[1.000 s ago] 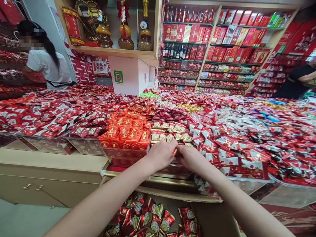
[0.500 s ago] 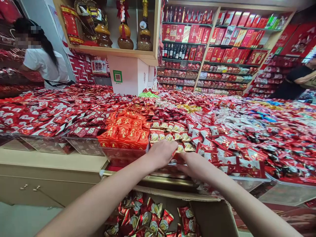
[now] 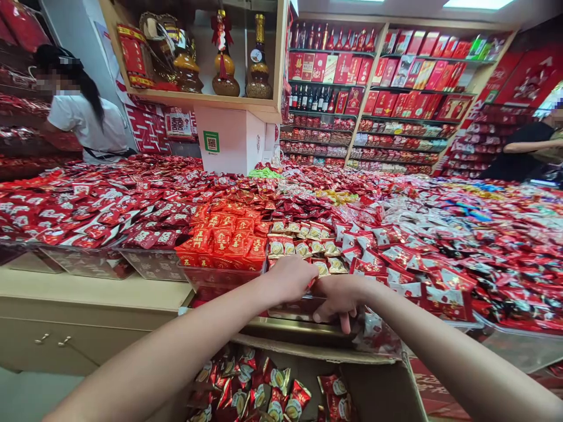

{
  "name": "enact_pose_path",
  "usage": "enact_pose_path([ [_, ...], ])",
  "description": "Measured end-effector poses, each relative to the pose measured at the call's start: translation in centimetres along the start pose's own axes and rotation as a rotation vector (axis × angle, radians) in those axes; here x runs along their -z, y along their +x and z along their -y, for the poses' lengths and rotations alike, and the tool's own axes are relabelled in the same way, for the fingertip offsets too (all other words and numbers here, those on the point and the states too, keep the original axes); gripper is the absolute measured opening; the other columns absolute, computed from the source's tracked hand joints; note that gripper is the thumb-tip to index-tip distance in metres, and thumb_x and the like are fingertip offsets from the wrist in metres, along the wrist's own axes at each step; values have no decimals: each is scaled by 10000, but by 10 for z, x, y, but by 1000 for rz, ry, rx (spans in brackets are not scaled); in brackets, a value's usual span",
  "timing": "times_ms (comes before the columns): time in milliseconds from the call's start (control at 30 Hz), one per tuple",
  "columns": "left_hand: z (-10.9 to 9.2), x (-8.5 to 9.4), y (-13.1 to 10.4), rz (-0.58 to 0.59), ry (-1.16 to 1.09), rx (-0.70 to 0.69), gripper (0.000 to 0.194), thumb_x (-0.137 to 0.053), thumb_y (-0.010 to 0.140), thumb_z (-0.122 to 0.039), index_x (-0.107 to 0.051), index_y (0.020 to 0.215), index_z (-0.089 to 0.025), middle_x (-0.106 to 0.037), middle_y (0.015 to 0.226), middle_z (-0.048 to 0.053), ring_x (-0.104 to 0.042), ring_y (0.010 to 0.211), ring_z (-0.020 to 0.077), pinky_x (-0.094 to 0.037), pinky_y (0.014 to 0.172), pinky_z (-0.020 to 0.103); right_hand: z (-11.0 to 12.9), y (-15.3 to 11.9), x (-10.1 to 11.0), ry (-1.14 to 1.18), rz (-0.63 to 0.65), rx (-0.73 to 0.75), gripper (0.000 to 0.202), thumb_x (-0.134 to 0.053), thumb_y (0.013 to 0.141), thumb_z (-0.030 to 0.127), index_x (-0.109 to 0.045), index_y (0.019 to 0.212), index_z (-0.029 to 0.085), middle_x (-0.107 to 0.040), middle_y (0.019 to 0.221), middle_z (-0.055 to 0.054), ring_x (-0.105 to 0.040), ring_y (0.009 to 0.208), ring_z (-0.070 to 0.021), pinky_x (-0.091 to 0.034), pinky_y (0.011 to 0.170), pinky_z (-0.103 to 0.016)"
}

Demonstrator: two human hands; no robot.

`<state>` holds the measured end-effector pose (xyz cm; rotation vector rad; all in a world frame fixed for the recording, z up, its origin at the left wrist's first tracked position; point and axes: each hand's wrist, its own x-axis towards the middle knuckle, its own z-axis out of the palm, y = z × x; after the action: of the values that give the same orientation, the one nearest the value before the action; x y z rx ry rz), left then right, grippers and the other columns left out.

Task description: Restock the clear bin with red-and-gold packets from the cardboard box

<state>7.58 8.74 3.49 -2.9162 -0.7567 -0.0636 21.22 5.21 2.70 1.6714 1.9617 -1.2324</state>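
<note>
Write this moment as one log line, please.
left hand: on gold-faced candy packets | right hand: on clear tray front edge | below: open carton

A shop interior crowded with red packaging: tall wooden wall shelves (image 3: 396, 94) at the back hold rows of red boxes and bottles, while a nearer wooden shelf (image 3: 202, 97) carries gourd-shaped gold bottles (image 3: 258, 70) above a white pillar (image 3: 229, 140) bearing a green code sticker (image 3: 211, 142). A cream cabinet (image 3: 83, 316) with small handles stands at lower left. Ceiling light panels (image 3: 472, 3) glow overhead.
</note>
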Motion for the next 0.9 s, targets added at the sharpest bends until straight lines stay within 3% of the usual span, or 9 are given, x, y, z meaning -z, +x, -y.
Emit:
enact_pose_path([
  [300, 3, -4, 1, 26, 4, 13, 188, -519, 683, -174, -611, 840, -221, -674, 802, 61, -616, 792, 248, -481, 604, 307, -3, 10, 5, -45, 62, -31, 278, -612, 665, 282, -452, 839, 136, -601, 598, -4, -627, 483, -162, -405, 390, -179],
  [500, 1, -3, 2, 30, 8, 28, 180, -514, 702, -172, -613, 851, -199, -677, 819, 80, -617, 804, 256, -488, 647, 329, -7, 13, 4, -57, 77, -46, 252, -572, 677, 202, -454, 887, 125, -572, 487, 29, -607, 453, -148, -412, 406, -179],
  [700, 0, -2, 2, 51, 1, 49, 216, -501, 690, -112, -625, 845, -197, -678, 823, 80, -615, 827, 251, -491, 670, 330, -9, 8, 6, -67, 54, -30, 273, -539, 674, 161, -454, 931, 127, -555, 479, 37, -612, 469, -156, -417, 400, -180],
  [900, -2, -2, 3, 85, -21, 89, 216, -527, 658, -121, -634, 829, -198, -679, 822, 80, -615, 829, 252, -491, 681, 328, -6, -3, 9, -67, -9, -14, 205, -523, 677, 175, -509, 879, 145, -615, 638, 8, -608, 477, -123, -417, 399, -168],
])
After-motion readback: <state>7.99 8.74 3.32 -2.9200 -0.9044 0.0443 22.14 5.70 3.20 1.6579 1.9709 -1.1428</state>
